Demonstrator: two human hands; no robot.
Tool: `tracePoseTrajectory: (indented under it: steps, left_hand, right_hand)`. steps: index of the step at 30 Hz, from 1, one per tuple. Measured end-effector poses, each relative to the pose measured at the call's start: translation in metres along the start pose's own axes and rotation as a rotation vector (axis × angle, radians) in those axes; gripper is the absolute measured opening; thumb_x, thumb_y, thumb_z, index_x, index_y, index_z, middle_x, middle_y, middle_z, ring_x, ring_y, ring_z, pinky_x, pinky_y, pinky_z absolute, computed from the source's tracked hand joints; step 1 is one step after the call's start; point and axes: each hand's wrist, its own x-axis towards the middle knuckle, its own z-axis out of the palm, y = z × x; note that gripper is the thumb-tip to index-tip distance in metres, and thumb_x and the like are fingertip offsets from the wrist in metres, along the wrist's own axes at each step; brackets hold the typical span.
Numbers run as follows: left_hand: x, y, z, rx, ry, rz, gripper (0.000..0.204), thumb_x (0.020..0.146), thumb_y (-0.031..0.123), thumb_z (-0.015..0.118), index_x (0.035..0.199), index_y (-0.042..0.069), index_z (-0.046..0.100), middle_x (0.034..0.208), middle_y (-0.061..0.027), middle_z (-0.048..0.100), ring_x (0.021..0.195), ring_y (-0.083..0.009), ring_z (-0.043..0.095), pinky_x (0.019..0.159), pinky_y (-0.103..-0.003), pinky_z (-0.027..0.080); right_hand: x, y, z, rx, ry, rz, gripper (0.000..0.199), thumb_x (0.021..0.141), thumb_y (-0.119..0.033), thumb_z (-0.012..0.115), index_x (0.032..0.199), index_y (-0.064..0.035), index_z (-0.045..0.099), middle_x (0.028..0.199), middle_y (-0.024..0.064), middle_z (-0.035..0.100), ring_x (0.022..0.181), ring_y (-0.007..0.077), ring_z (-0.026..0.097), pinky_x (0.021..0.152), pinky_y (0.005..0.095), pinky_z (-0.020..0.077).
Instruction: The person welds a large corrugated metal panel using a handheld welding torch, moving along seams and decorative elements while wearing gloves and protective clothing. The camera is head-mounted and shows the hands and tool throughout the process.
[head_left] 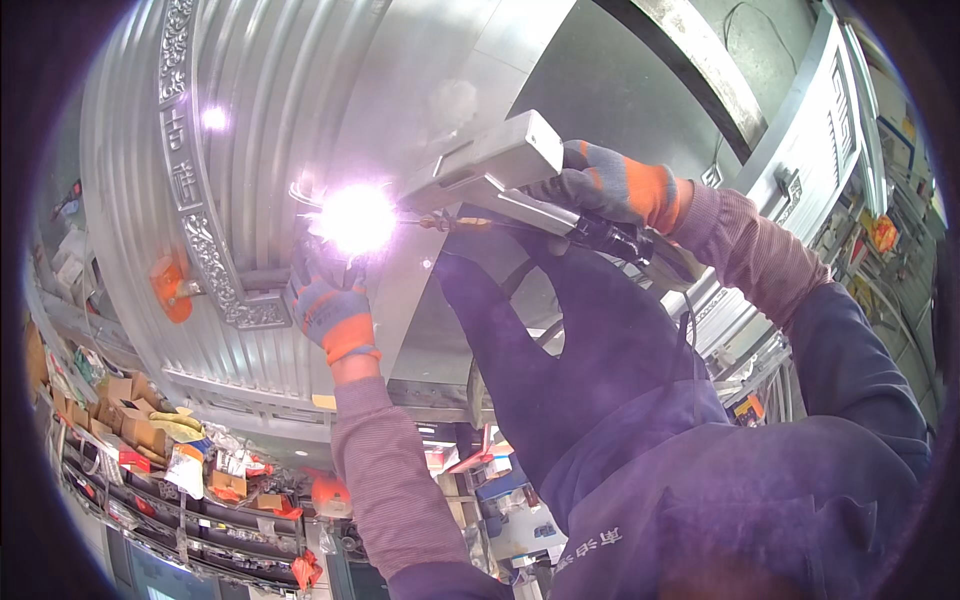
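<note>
Down past the left forearm, steel shelves point(230, 525) stand crammed with mixed goods; cardboard boxes point(145, 430) sit among them, at least one with its flaps up, though their contents are too small and jumbled for me to tell; a yellow bag point(178, 427) slumps beside the boxes, and an orange plastic bag point(307, 572) hangs or lies at the lower edge of the shelves, its filling hidden.

The metal panel point(290, 90) spreads out in front of the worker, up and to the left; it is silvery and glossy, fluted with long parallel ridges on one side and smooth on the other, with an embossed strip point(182, 160) of scrollwork and raised characters curving along it in this view; an orange fitting point(170, 287) shows against the ridges, its kind unclear to me.

The handheld welding gun point(490, 160) is over the smooth part of the panel; it has a boxy grey body, and its brass-coloured nozzle point(432, 221) points left into a blinding white-violet glare point(357, 220); the right hand point(615, 188), in a grey-and-orange glove, is closed around the gun's rear; the left hand point(335, 312), gloved alike, is just below the glare, its fingertips washed out, so I cannot tell whether it grips anything.
</note>
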Motion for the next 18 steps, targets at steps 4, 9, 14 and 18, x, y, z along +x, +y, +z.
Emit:
tracePoseTrajectory:
  steps: [4,9,14,18]
  left_hand:
    - [-0.004,0.003,-0.002,0.025,-0.062,-0.056,0.061,0.069,0.032,0.079,0.12,0.007,0.057,0.116,-0.0145,0.06,0.108,-0.0321,0.056,0.091,-0.042,0.047]
    - [-0.005,-0.002,0.005,-0.061,0.183,0.109,0.081,0.066,0.018,0.076,0.139,0.015,0.044,0.137,-0.0129,0.049,0.124,-0.0325,0.047,0.105,-0.04,0.039]
    - [-0.008,0.007,0.004,-0.041,0.067,-0.057,0.056,0.068,0.031,0.078,0.113,0.003,0.06,0.117,-0.016,0.059,0.109,-0.0329,0.056,0.092,-0.039,0.047]
    - [-0.01,0.0,0.011,-0.073,0.116,-0.063,0.05,0.066,0.03,0.079,0.103,0.002,0.063,0.1,-0.017,0.065,0.098,-0.0331,0.06,0.086,-0.04,0.049]
  right_hand:
    - [-0.017,-0.021,-0.009,0.447,0.117,0.266,0.034,0.096,-0.026,0.054,0.115,0.0023,0.052,0.102,0.0133,0.06,0.092,0.0205,0.06,0.074,0.031,0.0517]
    - [-0.027,-0.022,-0.012,0.556,0.284,0.267,0.029,0.093,-0.026,0.058,0.097,0.0025,0.062,0.085,0.0122,0.063,0.076,0.0206,0.06,0.066,0.0325,0.048]
    - [0.0,-0.023,0.0,0.947,0.161,0.439,0.041,0.086,-0.023,0.069,0.115,0.0036,0.056,0.089,0.0114,0.064,0.071,0.0221,0.063,0.065,0.0353,0.0506]
    - [0.019,0.006,0.012,0.085,0.114,-0.096,0.037,0.093,-0.028,0.06,0.116,-0.0001,0.058,0.097,0.014,0.06,0.083,0.0221,0.06,0.072,0.0331,0.0509]
